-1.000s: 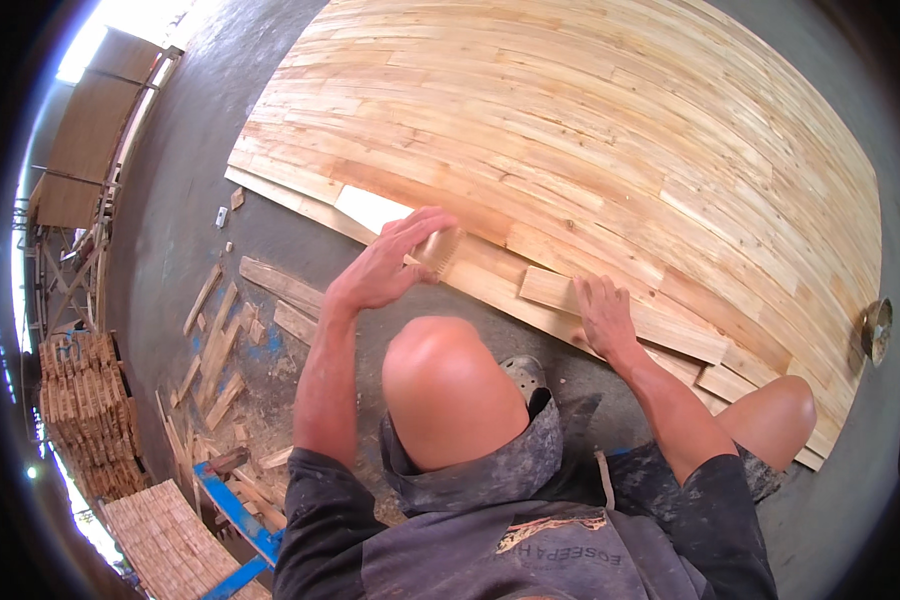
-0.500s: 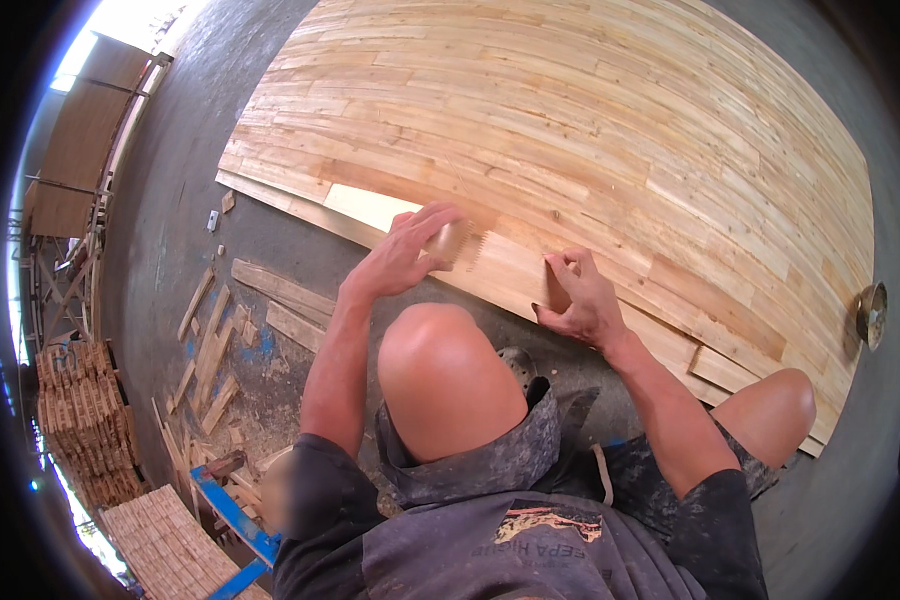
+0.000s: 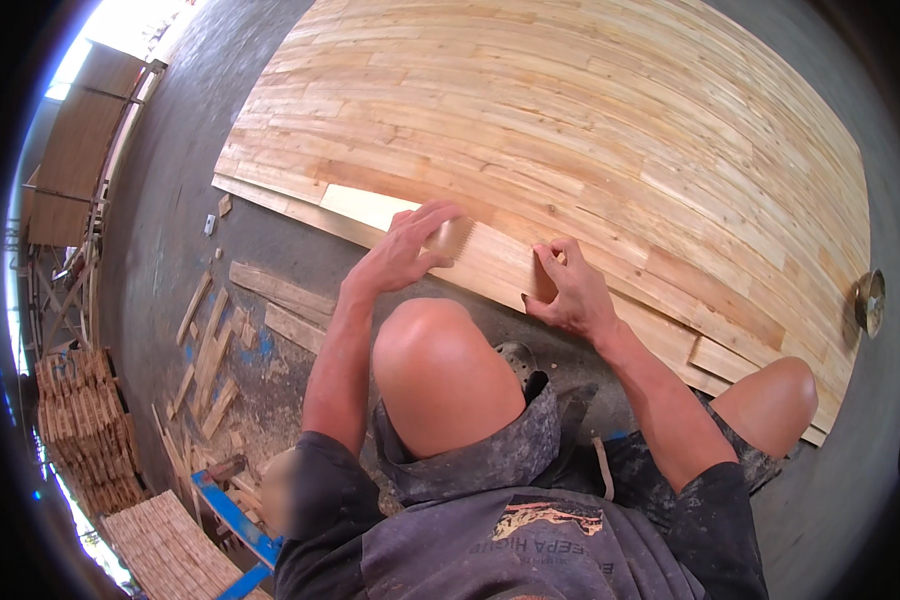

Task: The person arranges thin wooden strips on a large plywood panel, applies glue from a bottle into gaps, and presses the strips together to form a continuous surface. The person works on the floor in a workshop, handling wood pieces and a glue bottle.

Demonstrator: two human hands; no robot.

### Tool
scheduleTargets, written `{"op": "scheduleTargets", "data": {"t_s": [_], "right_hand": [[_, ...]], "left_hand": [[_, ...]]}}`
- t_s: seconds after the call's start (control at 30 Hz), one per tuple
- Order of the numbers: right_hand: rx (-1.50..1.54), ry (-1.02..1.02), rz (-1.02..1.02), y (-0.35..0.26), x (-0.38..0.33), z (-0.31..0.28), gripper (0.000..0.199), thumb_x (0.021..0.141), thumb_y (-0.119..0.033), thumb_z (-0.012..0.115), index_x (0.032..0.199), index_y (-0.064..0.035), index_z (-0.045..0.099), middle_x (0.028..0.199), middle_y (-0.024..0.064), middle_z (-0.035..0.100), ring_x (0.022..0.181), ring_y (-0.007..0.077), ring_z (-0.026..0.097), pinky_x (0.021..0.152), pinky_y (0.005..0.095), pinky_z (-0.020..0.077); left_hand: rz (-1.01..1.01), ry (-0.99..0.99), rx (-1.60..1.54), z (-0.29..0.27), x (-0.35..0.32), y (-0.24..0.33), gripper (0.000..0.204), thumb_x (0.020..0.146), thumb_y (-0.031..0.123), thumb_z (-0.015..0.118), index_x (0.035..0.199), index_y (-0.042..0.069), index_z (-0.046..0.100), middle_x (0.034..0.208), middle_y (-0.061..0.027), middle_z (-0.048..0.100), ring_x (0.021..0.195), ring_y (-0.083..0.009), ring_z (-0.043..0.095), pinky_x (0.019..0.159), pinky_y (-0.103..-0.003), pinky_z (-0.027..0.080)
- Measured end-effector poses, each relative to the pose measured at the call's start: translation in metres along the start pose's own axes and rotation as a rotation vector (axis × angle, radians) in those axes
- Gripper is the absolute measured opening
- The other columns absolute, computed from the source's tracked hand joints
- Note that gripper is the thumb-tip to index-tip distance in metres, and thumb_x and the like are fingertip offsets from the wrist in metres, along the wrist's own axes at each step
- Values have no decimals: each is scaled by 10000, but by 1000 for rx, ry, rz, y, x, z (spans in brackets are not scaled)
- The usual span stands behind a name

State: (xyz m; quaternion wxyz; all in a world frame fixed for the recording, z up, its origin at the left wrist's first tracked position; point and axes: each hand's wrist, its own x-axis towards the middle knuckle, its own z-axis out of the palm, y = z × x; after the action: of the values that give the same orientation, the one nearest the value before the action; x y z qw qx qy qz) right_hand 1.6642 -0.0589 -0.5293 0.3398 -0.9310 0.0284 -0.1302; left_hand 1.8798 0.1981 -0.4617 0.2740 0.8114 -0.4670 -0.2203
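Two pale wood strips lie end to end along the near edge of a large panel of joined wood pieces [image 3: 530, 120]. My left hand [image 3: 410, 245] is closed across the left strip [image 3: 355, 203], close to its toothed end. My right hand [image 3: 570, 288] holds the right strip [image 3: 505, 258] across its width, thumb at the near edge and fingers at the far edge. Between the hands the toothed ends meet or nearly meet; whether they fully interlock I cannot tell.
Loose wood offcuts [image 3: 210, 350] lie on the floor at the left. Stacked wood strips [image 3: 85, 430] and a blue metal frame [image 3: 235, 515] stand at lower left. A metal bowl [image 3: 870, 303] sits by the panel's right edge. My bent knee [image 3: 435, 360] is close below my hands.
My right hand has shifted slightly left with its strip, and the gap between the toothed ends has narrowed. My left hand stays almost in place.
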Motion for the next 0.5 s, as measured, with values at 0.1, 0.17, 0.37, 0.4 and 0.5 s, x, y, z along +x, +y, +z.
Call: {"op": "scheduleTargets", "data": {"t_s": [0.1, 0.17, 0.37, 0.4, 0.5], "right_hand": [[-18, 14, 1, 0, -4, -1, 780, 748, -310, 926, 1442, -74, 658, 1335, 155, 599, 986, 378, 728, 821, 484, 633], [-25, -26, 32, 2, -6, -4, 731, 776, -317, 904, 1422, -76, 662, 1334, 152, 611, 1003, 396, 744, 825, 491, 643], [53, -32, 31, 16, -2, 0, 725, 763, -315, 902, 1404, -63, 676, 1310, 149, 630, 1041, 389, 729, 864, 490, 629], [92, -43, 85, 18, -2, 4, 728, 754, -315, 905, 1398, -58, 683, 1295, 145, 630, 1035, 383, 721, 859, 486, 623], [158, 59, -57, 30, 1, 21, 720, 736, -318, 908, 1377, -71, 691, 1257, 175, 648, 1076, 408, 693, 918, 492, 599]], "left_hand": [[26, 36, 33, 5, 3, -3, 764, 862, 87, 843, 1575, 134, 573, 1621, -117, 584, 1390, -299, 609, 1267, -466, 347], [13, 21, 33, 10, 5, -6, 765, 858, 101, 854, 1570, 131, 577, 1615, -116, 589, 1395, -303, 607, 1266, -467, 342], [-80, -21, 29, 26, 15, -9, 833, 792, 215, 941, 1550, 149, 603, 1597, -116, 598, 1408, -308, 602, 1268, -476, 335], [-47, -3, 7, 27, 16, -6, 848, 777, 237, 957, 1546, 156, 609, 1594, -118, 601, 1415, -315, 598, 1269, -481, 336], [-2, 56, 172, 24, 21, -3, 867, 761, 221, 963, 1554, 176, 615, 1576, -138, 601, 1524, -403, 489, 1287, -544, 329]]}}
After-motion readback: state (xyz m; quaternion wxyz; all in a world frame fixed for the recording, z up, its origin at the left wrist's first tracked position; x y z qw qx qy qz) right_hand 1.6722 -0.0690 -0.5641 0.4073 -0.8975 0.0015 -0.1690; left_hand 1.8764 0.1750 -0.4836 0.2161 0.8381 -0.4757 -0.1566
